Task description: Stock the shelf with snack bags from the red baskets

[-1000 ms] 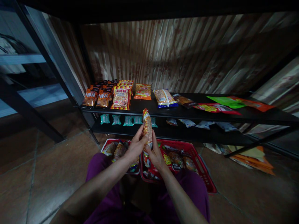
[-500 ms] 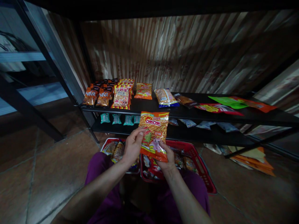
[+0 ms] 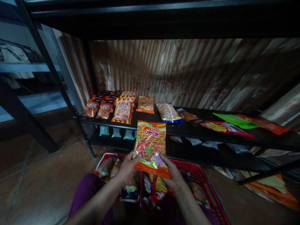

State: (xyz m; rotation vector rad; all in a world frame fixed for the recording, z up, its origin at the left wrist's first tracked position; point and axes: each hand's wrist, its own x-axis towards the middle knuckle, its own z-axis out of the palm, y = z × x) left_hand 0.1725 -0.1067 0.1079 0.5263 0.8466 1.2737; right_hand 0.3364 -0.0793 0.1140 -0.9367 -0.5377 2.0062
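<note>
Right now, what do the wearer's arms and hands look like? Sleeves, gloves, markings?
Left hand and right hand: ungloved. Forearms: slender, no sleeves, watch or cables in view. Fine skin markings: too dim to tell. Purple trousers below.

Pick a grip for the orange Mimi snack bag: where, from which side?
Probably pinch the top edge of the orange Mimi snack bag, coming from above: that flat seam looks free, while the left hand and right hand hold its lower sides, thumbs on the front.
</note>
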